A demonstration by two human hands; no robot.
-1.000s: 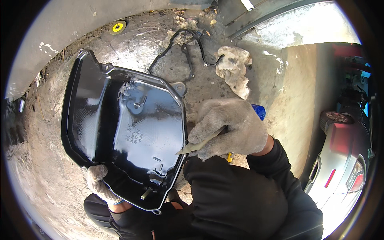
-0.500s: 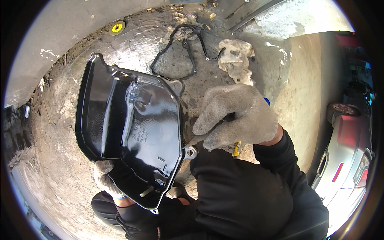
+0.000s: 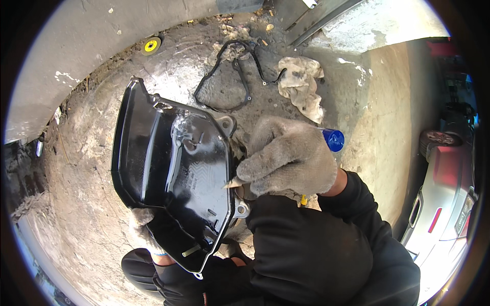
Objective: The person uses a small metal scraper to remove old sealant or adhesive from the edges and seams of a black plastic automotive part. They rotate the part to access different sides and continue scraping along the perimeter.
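With right-hand fingers (image 3: 261,162), pinching pale pointed blade (image 3: 233,182) near tip, likely for control | at right rim of black oil pan (image 3: 191,173), contact unclear | with left hand (image 3: 141,230), gripping lower-left edge, probably to steady pan above concrete floor (image 3: 87,204)

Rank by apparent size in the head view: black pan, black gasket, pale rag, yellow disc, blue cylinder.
1. Black pan
2. Black gasket, by outline
3. Pale rag
Unranked: yellow disc and blue cylinder look similar; the cylinder is partly hidden.
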